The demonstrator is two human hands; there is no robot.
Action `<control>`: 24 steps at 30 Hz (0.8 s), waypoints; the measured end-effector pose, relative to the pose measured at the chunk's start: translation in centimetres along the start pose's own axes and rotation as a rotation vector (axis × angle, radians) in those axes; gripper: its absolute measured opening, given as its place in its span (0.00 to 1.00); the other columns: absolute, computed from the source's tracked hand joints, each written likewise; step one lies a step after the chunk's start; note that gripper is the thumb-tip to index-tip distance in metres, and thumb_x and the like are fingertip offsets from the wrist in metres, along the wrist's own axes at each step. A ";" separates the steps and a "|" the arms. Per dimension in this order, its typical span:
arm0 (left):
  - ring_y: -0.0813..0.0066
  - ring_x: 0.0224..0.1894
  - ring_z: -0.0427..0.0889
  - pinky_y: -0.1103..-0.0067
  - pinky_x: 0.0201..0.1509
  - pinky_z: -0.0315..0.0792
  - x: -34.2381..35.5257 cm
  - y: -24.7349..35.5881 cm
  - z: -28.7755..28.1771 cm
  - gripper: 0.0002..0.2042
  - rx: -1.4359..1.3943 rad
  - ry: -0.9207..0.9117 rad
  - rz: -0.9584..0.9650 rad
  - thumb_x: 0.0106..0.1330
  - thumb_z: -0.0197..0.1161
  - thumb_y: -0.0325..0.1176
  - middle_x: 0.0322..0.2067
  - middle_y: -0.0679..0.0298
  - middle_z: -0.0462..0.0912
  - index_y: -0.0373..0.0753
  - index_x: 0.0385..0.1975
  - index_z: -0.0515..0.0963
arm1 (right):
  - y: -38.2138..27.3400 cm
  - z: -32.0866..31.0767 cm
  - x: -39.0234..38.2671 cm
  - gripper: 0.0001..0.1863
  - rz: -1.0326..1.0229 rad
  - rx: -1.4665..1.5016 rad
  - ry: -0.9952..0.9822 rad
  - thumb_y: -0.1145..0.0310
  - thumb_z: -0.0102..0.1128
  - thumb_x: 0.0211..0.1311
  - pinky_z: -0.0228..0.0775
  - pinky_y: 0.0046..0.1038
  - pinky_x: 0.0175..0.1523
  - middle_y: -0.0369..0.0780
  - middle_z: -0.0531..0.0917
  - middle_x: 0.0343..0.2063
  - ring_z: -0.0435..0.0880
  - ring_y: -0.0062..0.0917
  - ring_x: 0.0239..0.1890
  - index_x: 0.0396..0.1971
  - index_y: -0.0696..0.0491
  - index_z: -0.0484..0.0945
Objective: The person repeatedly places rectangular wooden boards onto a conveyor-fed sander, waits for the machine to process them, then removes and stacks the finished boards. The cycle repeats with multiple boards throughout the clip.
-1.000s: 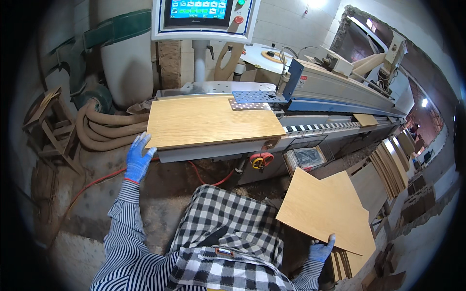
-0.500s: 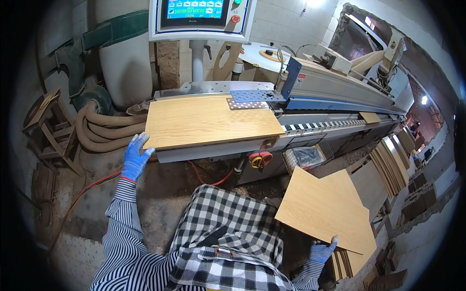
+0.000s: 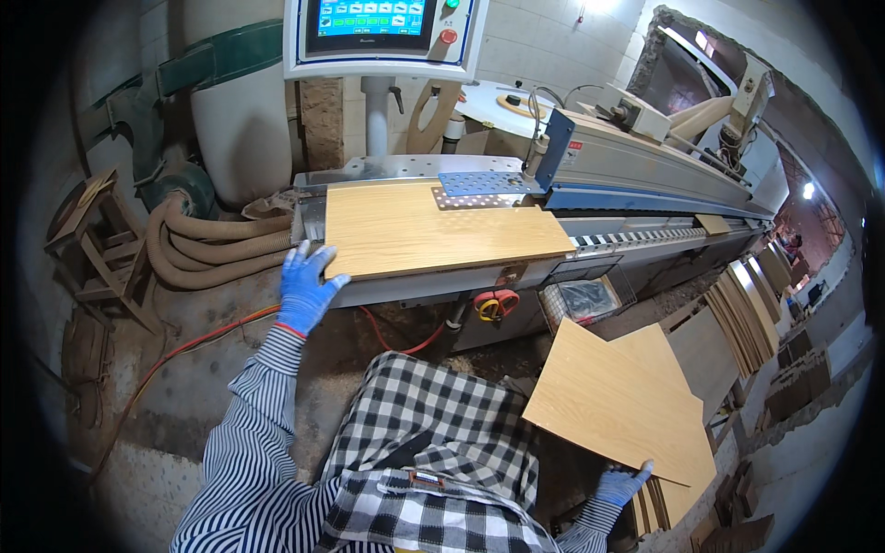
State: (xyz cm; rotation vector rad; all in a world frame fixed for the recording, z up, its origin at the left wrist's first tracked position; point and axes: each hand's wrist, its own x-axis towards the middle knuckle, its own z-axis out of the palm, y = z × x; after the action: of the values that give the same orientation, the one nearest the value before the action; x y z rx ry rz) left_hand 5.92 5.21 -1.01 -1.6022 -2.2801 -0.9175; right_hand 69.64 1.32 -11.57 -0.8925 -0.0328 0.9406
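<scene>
A long wooden panel (image 3: 442, 230) lies on the bed of a long machine, under a blue perforated plate (image 3: 475, 182). My left hand (image 3: 309, 284), in a blue glove, rests its spread fingers on the panel's near left end. At lower right my right hand (image 3: 622, 484), also gloved, grips the near edge of a wooden panel (image 3: 599, 396). That panel overlaps another board (image 3: 682, 502), with several narrower pieces partly visible beneath. The right hand's lower fingers are partly hidden.
A control screen (image 3: 369, 28) stands above the machine (image 3: 654, 166). At left are ridged hoses (image 3: 171, 258) and a wooden stand (image 3: 92, 240); a red hose (image 3: 221, 332) crosses the floor. A wire basket (image 3: 585, 300) hangs in front. Boards (image 3: 737, 318) lean at right; a person (image 3: 791, 244) is far back.
My left hand and the panel under it have shifted to the right along the machine bed. My right hand has dropped very slightly, still at the same panel edge.
</scene>
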 end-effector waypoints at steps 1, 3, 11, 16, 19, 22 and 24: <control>0.54 0.65 0.62 0.63 0.71 0.50 0.2 0.9 0.4 0.25 -0.006 0.001 0.014 0.55 0.68 0.46 0.55 0.56 0.75 0.41 0.52 0.76 | -0.1 0.2 -0.2 0.33 -0.008 0.013 0.005 0.45 0.64 0.54 0.71 0.35 0.49 0.39 0.76 0.51 0.76 0.30 0.46 0.55 0.49 0.69; 0.53 0.64 0.63 0.63 0.70 0.52 0.6 2.0 1.8 0.25 -0.036 0.033 0.049 0.55 0.68 0.45 0.54 0.55 0.76 0.41 0.51 0.77 | -0.3 0.0 0.1 0.33 -0.013 0.029 0.019 0.46 0.63 0.55 0.71 0.35 0.47 0.39 0.76 0.52 0.76 0.30 0.46 0.55 0.49 0.70; 0.53 0.65 0.62 0.63 0.70 0.51 0.7 4.6 3.4 0.27 -0.165 -0.066 0.086 0.61 0.62 0.44 0.58 0.53 0.71 0.45 0.60 0.69 | -2.3 -2.6 2.0 0.19 0.009 -0.142 -0.109 0.59 0.62 0.51 0.69 0.35 0.36 0.38 0.81 0.40 0.78 0.29 0.33 0.43 0.48 0.74; 0.54 0.65 0.62 0.64 0.70 0.53 -2.8 4.9 1.3 0.25 -0.292 -0.011 0.125 0.63 0.61 0.41 0.58 0.54 0.72 0.44 0.59 0.69 | -2.4 -3.9 -0.4 0.21 0.100 -0.171 -0.309 0.61 0.62 0.48 0.72 0.30 0.29 0.39 0.82 0.36 0.81 0.31 0.29 0.44 0.51 0.73; 0.55 0.66 0.62 0.64 0.70 0.54 -5.5 5.2 -0.6 0.26 -0.353 -0.076 0.124 0.62 0.61 0.43 0.59 0.55 0.71 0.42 0.60 0.68 | -2.4 -3.9 -1.3 0.22 0.104 -0.213 -0.365 0.62 0.60 0.50 0.73 0.31 0.26 0.38 0.82 0.36 0.81 0.30 0.28 0.46 0.52 0.72; 0.53 0.67 0.61 0.64 0.69 0.55 -7.7 5.6 -2.1 0.31 -0.401 -0.133 0.169 0.59 0.63 0.48 0.60 0.53 0.69 0.39 0.60 0.67 | -0.4 -1.3 -2.4 0.24 0.183 -0.138 -0.454 0.63 0.59 0.51 0.73 0.32 0.27 0.39 0.82 0.33 0.81 0.28 0.25 0.49 0.53 0.71; 0.52 0.67 0.61 0.64 0.69 0.55 -8.8 6.5 -3.0 0.35 -0.429 -0.151 0.227 0.58 0.64 0.52 0.61 0.50 0.68 0.38 0.62 0.66 | 0.9 3.9 -5.7 0.24 0.212 -0.124 -0.729 0.63 0.55 0.53 0.73 0.32 0.29 0.40 0.82 0.28 0.80 0.26 0.25 0.51 0.55 0.70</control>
State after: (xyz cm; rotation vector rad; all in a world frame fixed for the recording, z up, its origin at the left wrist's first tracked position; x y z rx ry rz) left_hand 14.68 -2.01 -0.61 -2.1175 -2.0253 -1.3292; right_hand 64.01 0.09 -7.70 -0.6308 -0.6351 1.4355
